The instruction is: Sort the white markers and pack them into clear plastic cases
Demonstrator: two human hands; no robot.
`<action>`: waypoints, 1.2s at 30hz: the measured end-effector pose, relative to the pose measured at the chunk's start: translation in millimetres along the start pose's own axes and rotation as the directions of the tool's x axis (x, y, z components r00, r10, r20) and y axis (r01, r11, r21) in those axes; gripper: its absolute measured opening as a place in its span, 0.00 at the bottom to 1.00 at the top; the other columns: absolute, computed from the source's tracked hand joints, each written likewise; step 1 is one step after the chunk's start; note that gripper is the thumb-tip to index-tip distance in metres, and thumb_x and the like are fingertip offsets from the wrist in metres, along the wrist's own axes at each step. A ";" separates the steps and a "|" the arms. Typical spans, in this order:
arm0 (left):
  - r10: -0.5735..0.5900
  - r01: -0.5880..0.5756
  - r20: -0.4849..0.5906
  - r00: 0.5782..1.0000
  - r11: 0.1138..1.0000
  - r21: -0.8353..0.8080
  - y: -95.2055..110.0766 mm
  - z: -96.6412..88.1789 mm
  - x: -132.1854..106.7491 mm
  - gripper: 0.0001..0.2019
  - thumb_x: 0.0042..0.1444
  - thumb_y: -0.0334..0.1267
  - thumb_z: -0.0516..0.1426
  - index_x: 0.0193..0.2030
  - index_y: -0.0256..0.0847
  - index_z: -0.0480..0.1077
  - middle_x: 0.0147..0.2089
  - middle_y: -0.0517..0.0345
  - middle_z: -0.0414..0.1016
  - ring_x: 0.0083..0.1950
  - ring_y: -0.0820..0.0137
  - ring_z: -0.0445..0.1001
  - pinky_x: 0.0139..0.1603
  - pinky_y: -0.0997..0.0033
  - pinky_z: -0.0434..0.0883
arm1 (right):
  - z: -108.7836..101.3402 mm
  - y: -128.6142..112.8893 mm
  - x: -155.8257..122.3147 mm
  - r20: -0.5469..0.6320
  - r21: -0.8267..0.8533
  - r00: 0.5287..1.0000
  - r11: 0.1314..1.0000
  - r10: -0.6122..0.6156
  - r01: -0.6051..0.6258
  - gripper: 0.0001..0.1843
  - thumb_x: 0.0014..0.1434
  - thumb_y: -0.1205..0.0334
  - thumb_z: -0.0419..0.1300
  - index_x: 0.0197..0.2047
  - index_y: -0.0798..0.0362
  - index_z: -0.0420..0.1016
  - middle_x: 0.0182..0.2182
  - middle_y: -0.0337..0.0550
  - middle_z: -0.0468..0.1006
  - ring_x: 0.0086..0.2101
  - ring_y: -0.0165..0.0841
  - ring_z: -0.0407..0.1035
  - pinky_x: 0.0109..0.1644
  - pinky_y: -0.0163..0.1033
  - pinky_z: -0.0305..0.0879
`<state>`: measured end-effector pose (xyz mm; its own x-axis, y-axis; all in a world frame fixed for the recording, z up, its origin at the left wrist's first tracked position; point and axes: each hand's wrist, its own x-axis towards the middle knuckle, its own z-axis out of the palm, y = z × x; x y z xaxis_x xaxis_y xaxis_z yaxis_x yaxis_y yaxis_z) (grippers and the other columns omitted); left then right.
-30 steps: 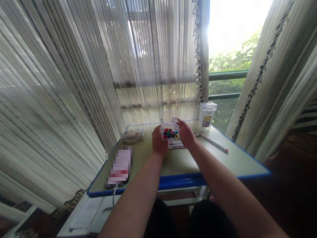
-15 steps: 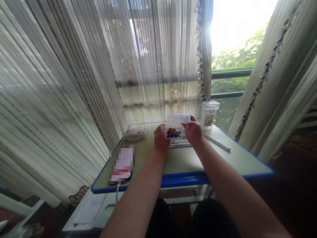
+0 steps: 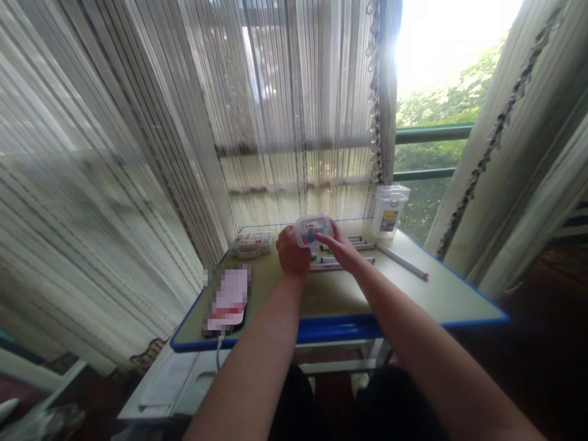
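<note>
A clear plastic marker case is held above the table, its lid end turned toward me. Coloured marker ends show dimly through the lid, which lies over the opening. My left hand is wrapped round the left side of the case. On the other side, my right hand grips the case, its thumb on the lid's face and its other fingers partly hidden behind. Below and beyond the hands lie several white markers on the tabletop. One more white marker, with a pinkish end, lies slanted at the right.
Another clear case with a yellow label stands upright at the back right. A flat clear box lies at the back left. Nearer me is a blurred-out phone with a cable. The table has a blue edge; curtains hang behind.
The lid has swung down over the case's opening, covering the coloured marker ends. My right thumb has moved onto the lid, and both hands have shifted slightly left with the case.
</note>
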<state>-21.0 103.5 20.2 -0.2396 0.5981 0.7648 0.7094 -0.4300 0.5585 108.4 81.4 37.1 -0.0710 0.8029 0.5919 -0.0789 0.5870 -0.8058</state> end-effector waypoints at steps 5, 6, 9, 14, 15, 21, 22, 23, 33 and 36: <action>0.003 -0.003 0.017 1.000 1.000 0.024 1.4 -3.3 2.9 0.13 0.49 0.31 0.56 0.43 0.40 0.64 0.42 0.45 0.72 0.48 0.54 0.71 0.51 0.53 0.65 | 2.7 9.4 -4.0 0.098 0.047 0.994 0.998 -0.045 0.041 0.39 0.49 0.51 0.65 0.62 0.45 0.58 0.47 0.42 0.76 0.46 0.40 0.71 0.55 0.49 0.65; 0.007 -0.007 0.013 1.000 1.000 0.012 1.1 -3.0 3.2 0.13 0.49 0.31 0.56 0.43 0.41 0.64 0.42 0.46 0.72 0.47 0.55 0.71 0.50 0.54 0.65 | 1.3 10.6 -4.5 0.106 0.003 0.993 0.998 -0.060 0.060 0.41 0.48 0.53 0.65 0.63 0.45 0.57 0.48 0.43 0.75 0.47 0.41 0.71 0.55 0.49 0.64; 0.024 -0.024 -0.006 1.000 1.000 -0.020 -0.4 -2.1 2.5 0.14 0.48 0.32 0.57 0.43 0.40 0.63 0.41 0.46 0.72 0.46 0.56 0.71 0.49 0.55 0.65 | -3.0 11.6 -6.8 0.088 -0.171 0.986 0.974 -0.138 0.152 0.47 0.45 0.56 0.67 0.66 0.45 0.52 0.50 0.43 0.75 0.50 0.42 0.69 0.59 0.52 0.59; 0.099 -0.099 -0.077 0.992 0.995 0.004 -1.9 -2.2 -0.6 0.14 0.50 0.34 0.55 0.44 0.38 0.63 0.41 0.45 0.73 0.43 0.57 0.72 0.48 0.55 0.64 | -5.6 9.0 -12.2 0.003 -0.319 0.966 0.916 -0.257 0.245 0.53 0.39 0.59 0.70 0.67 0.49 0.51 0.47 0.48 0.78 0.48 0.45 0.71 0.54 0.54 0.64; 0.112 -0.111 -0.093 0.989 0.994 0.011 -1.9 -2.4 -0.8 0.14 0.50 0.35 0.55 0.45 0.38 0.63 0.41 0.45 0.73 0.44 0.57 0.72 0.48 0.55 0.64 | -5.7 8.5 -12.9 -0.015 -0.346 0.963 0.905 -0.269 0.248 0.54 0.39 0.58 0.70 0.67 0.50 0.50 0.45 0.49 0.78 0.45 0.46 0.73 0.52 0.54 0.66; 0.177 -0.176 -0.132 0.975 0.984 0.019 0.0 -4.1 -0.5 0.18 0.47 0.35 0.55 0.46 0.37 0.64 0.43 0.45 0.73 0.45 0.57 0.71 0.48 0.58 0.64 | -8.9 2.6 -12.9 -0.026 -0.564 0.936 0.778 -0.352 0.276 0.51 0.43 0.52 0.67 0.67 0.51 0.51 0.45 0.53 0.78 0.43 0.48 0.73 0.48 0.53 0.69; 0.211 -0.211 -0.118 0.970 0.977 0.013 0.5 -4.9 -1.0 0.19 0.46 0.35 0.56 0.47 0.37 0.64 0.43 0.45 0.73 0.46 0.57 0.71 0.48 0.58 0.64 | -10.1 0.9 -12.6 -0.037 -0.578 0.929 0.767 -0.368 0.281 0.49 0.44 0.52 0.67 0.66 0.50 0.52 0.46 0.53 0.78 0.44 0.48 0.73 0.48 0.53 0.69; 0.248 -0.248 -0.098 0.964 0.969 0.003 1.0 -5.7 -1.6 0.19 0.46 0.36 0.56 0.47 0.37 0.64 0.44 0.45 0.73 0.46 0.57 0.70 0.49 0.58 0.64 | -11.3 -0.9 -12.3 -0.055 -0.589 0.921 0.758 -0.385 0.281 0.48 0.44 0.52 0.67 0.66 0.50 0.53 0.47 0.53 0.77 0.45 0.48 0.73 0.48 0.52 0.69; 0.344 -0.346 -0.057 0.937 0.938 -0.022 -1.2 -6.0 -3.9 0.18 0.47 0.40 0.52 0.46 0.38 0.62 0.40 0.46 0.71 0.44 0.57 0.68 0.48 0.57 0.61 | -14.7 -2.4 -10.9 -0.115 -0.655 0.901 0.714 -0.419 0.248 0.46 0.45 0.50 0.66 0.65 0.50 0.55 0.40 0.50 0.80 0.36 0.44 0.74 0.41 0.50 0.72; 0.328 -0.332 -0.065 0.942 0.942 -0.052 -0.6 -6.2 -4.3 0.18 0.45 0.38 0.52 0.45 0.40 0.60 0.40 0.48 0.69 0.44 0.58 0.67 0.48 0.57 0.61 | -14.4 -3.5 -10.3 -0.137 -0.644 0.902 0.729 -0.409 0.232 0.46 0.43 0.48 0.67 0.63 0.50 0.59 0.37 0.49 0.80 0.34 0.43 0.74 0.40 0.49 0.72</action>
<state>-24.5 97.0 18.6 -0.0357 0.3787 0.9249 0.7132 -0.6386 0.2890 123.8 72.6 33.6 0.1047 0.4988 0.8604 0.5660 0.6815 -0.4640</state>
